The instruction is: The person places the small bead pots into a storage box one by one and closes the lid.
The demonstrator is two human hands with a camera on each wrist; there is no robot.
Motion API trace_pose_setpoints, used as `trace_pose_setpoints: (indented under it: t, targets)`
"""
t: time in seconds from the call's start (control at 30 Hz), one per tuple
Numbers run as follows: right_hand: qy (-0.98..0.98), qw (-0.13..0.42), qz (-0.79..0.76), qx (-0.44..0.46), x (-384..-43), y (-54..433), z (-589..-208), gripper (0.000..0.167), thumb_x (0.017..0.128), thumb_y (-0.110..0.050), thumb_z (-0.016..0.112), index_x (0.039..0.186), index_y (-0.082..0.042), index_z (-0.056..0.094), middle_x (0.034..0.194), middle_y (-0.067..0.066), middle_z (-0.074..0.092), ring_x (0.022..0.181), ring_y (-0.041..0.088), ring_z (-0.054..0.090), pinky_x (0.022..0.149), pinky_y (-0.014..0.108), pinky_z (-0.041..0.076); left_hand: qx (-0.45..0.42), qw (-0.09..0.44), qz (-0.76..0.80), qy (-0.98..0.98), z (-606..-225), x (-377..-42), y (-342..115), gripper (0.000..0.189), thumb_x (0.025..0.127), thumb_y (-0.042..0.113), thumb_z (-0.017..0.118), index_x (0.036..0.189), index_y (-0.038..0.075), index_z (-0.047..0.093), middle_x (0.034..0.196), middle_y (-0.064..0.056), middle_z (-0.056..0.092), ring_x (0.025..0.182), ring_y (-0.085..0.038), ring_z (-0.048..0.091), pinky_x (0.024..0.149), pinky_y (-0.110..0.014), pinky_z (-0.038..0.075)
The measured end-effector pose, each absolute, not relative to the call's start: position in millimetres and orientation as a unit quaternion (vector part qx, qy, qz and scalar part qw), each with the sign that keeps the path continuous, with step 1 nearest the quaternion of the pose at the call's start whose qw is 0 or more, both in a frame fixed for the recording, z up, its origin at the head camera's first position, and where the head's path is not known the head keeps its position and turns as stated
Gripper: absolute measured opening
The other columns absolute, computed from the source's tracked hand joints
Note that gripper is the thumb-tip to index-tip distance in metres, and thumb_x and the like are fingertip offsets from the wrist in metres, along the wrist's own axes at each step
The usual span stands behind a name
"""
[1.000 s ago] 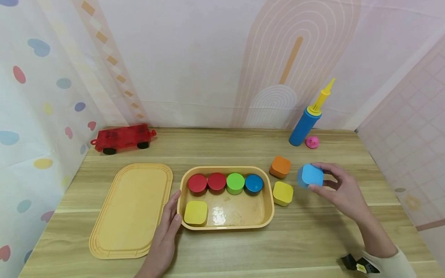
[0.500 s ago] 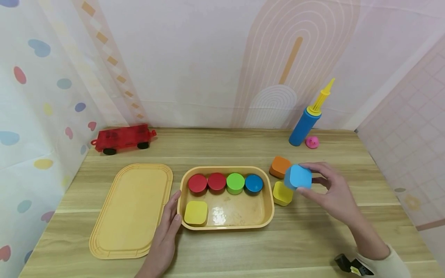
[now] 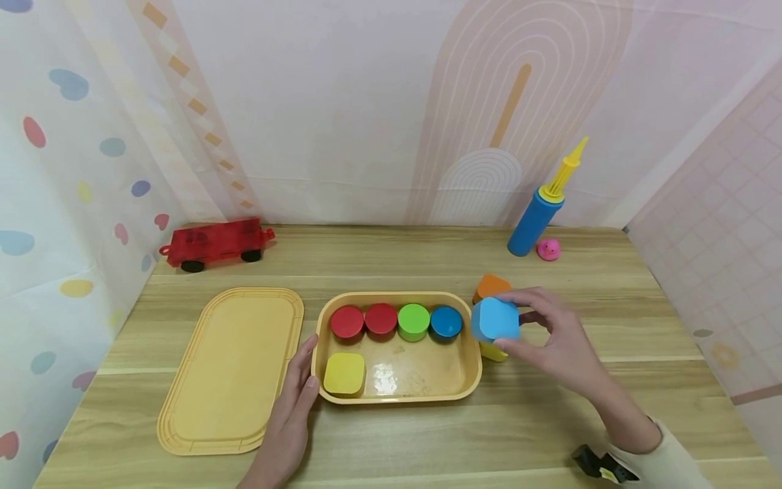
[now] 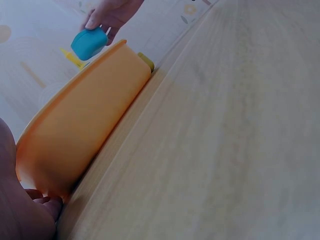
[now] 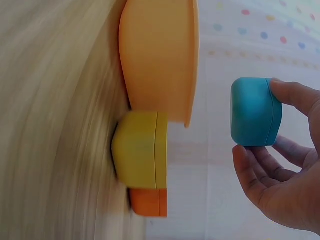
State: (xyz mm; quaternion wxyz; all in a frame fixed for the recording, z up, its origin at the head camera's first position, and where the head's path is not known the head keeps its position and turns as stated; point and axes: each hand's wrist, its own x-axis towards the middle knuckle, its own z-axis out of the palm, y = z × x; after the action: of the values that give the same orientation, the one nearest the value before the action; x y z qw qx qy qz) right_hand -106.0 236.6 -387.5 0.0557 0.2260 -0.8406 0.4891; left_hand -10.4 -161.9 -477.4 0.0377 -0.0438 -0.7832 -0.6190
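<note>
Lt-blue blk (image 3: 497, 320) | flat side up | long axis unclear | in R fingers (image 3: 531, 297)

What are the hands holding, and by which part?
The right hand holds the light blue block by opposite sides; the left hand rests against the tray.

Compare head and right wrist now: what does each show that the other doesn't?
Only the head view shows the left hand, flat yellow panel, red toy wagon, pink duck and pieces inside the tray. Only the right wrist view clearly shows the seam on the light blue block. Both show the right hand holding that block, plus the tray, yellow block and orange block outside it.
</note>
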Motion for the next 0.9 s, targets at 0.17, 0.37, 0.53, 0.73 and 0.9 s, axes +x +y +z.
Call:
trace_pose_setpoints:
  t: [0.17,0.37,0.53,0.73,0.9]
  targets:
    - [-0.843,0.044,0.481,0.236,-106,225,-390,0.060,0.085,0.002,0.095,0.139,-0.010,0.074,0.134,0.007,0.071,0.113,0.013,0.065,0.092,0.024,0.063,-0.045,0.037,-0.621,-0.781,-477,-11,-162,0.055,0.122,0.017,0.039,0.176,0.013,0.028,0.182,-0.014,0.027,0.157,0.010,0.025,0.118,-0.003,0.027]
    - [-0.836,0.029,0.482,0.260,-105,210,-395,0.057,0.086,-0.001,0.095,0.138,-0.011,0.075,0.131,0.005,0.071,0.111,0.017,0.065,0.090,0.029,0.066,-0.040,0.036,-0.620,-0.783,-477,-10,-162,0.054,0.122,0.018,0.039,0.176,0.016,0.029,0.182,-0.013,0.027,0.158,0.007,0.024,0.118,-0.003,0.027]
    - [-0.829,0.012,0.491,0.266,-102,197,-398,0.055,0.086,-0.004,0.096,0.137,-0.012,0.076,0.130,0.004,0.072,0.111,0.020,0.066,0.088,0.032,0.067,-0.035,0.035,-0.617,-0.785,-477,-10,-162,0.054,0.122,0.018,0.039,0.176,0.015,0.029,0.182,-0.013,0.027,0.159,0.004,0.025,0.118,-0.003,0.027]
    - [-0.832,-0.006,0.487,0.265,-97,185,-402,0.054,0.088,-0.009,0.096,0.138,-0.014,0.075,0.129,0.004,0.072,0.109,0.021,0.067,0.088,0.037,0.067,-0.038,0.037,-0.618,-0.784,-477,-10,-162,0.054,0.122,0.018,0.039,0.176,0.014,0.029,0.182,-0.013,0.027,0.158,0.007,0.024,0.118,-0.003,0.027]
    - [-0.836,-0.031,0.479,0.266,-95,173,-404,0.056,0.088,-0.012,0.096,0.139,-0.013,0.074,0.132,0.005,0.071,0.109,0.022,0.068,0.089,0.037,0.066,-0.046,0.043,-0.620,-0.782,-477,-10,-162,0.054,0.122,0.016,0.039,0.175,0.013,0.029,0.181,-0.014,0.028,0.157,0.011,0.025,0.118,-0.003,0.027]
